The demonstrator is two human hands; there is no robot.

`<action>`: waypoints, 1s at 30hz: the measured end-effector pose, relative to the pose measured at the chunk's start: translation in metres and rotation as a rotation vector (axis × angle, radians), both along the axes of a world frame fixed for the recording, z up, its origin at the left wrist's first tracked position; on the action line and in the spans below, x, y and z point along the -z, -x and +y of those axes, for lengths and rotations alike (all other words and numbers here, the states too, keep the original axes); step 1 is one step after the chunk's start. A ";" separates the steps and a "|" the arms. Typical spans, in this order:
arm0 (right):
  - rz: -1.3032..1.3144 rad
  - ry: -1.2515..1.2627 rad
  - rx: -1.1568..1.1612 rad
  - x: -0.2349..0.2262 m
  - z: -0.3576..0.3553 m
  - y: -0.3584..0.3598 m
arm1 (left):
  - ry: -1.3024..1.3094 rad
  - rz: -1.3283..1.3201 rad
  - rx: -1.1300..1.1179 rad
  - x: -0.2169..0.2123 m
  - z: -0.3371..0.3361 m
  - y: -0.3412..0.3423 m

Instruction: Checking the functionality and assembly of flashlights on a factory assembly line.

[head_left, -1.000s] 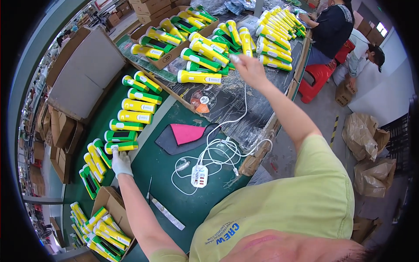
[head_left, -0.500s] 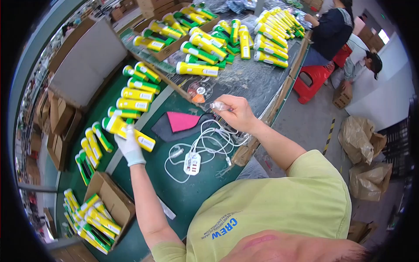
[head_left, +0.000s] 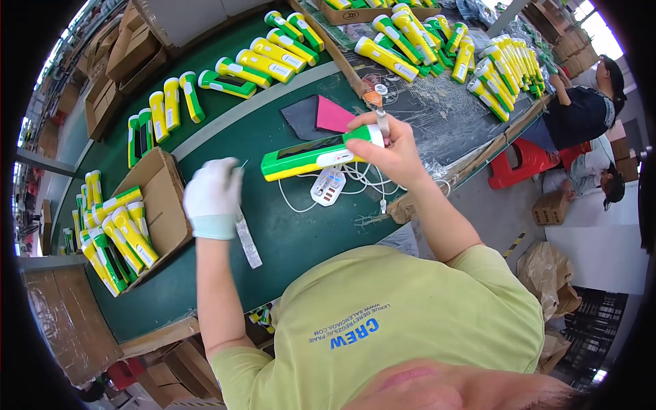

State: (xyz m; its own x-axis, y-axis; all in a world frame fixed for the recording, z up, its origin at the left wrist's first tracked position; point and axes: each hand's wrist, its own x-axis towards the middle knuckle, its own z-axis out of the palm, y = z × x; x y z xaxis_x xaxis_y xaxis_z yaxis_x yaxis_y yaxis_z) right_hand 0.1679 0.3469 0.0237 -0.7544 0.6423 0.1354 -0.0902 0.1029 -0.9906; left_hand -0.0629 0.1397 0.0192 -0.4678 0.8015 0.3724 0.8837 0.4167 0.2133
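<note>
My right hand (head_left: 391,152) is closed on the lens end of a green and yellow flashlight (head_left: 304,158), which lies sideways with a dark panel on top. A small pale clear piece (head_left: 383,123) shows at the fingers, by the white head. To the left, my left hand (head_left: 213,195), in a white glove, is over the green table. Its fingers are blurred and seem bent; a thin line shows by the fingertips. Under the flashlight lies a white multi-port charger (head_left: 328,186) with tangled white cables (head_left: 372,179). A grey and pink cloth (head_left: 301,117) lies behind.
A row of flashlights (head_left: 266,65) lies along the far side. A cardboard box (head_left: 160,205) with flashlights stands at left; more are piled at far right (head_left: 506,72). A silver strip (head_left: 248,240) lies by my left forearm. Co-workers and a red stool (head_left: 523,162) are at right.
The flashlight has passed from my left hand to my right. My left hand is free of it and farther from the flashlight row. The whole view has turned.
</note>
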 end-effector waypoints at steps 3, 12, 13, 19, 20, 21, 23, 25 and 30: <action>-0.075 -0.049 -0.004 -0.009 -0.003 0.002 | -0.246 -0.211 -0.021 -0.008 -0.008 -0.001; 0.086 -0.125 0.023 -0.025 -0.027 0.012 | -0.485 -1.549 0.202 0.030 0.047 -0.061; 0.072 -0.061 0.024 -0.019 -0.015 0.007 | -0.623 -1.917 0.090 0.030 0.045 -0.050; -0.044 -0.026 -0.030 -0.003 -0.020 -0.005 | -0.705 -2.098 -0.070 0.035 0.033 -0.061; -0.028 0.022 -0.075 -0.002 -0.027 -0.003 | -0.704 -2.048 -0.074 0.042 0.032 -0.062; -0.034 -0.133 -0.109 0.000 -0.037 0.000 | -0.699 -2.050 -0.090 0.043 0.031 -0.064; -0.027 -0.582 -0.177 0.005 -0.051 0.011 | -0.712 -2.014 -0.113 0.047 0.033 -0.066; 0.004 -0.962 -0.153 0.007 -0.058 0.024 | -0.722 -1.942 -0.081 0.053 0.038 -0.065; -0.017 -1.309 -0.184 0.009 -0.055 0.041 | -0.710 -1.615 -0.030 0.052 0.045 -0.067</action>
State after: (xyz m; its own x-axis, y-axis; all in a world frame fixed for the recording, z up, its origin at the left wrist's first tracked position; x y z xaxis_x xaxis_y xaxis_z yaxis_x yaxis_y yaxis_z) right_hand 0.1268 0.2917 0.0149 -0.8240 -0.0663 0.5627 -0.1943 0.9660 -0.1707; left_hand 0.0040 0.1846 -0.0328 -0.6971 0.6901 -0.1944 -0.3795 -0.1252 0.9167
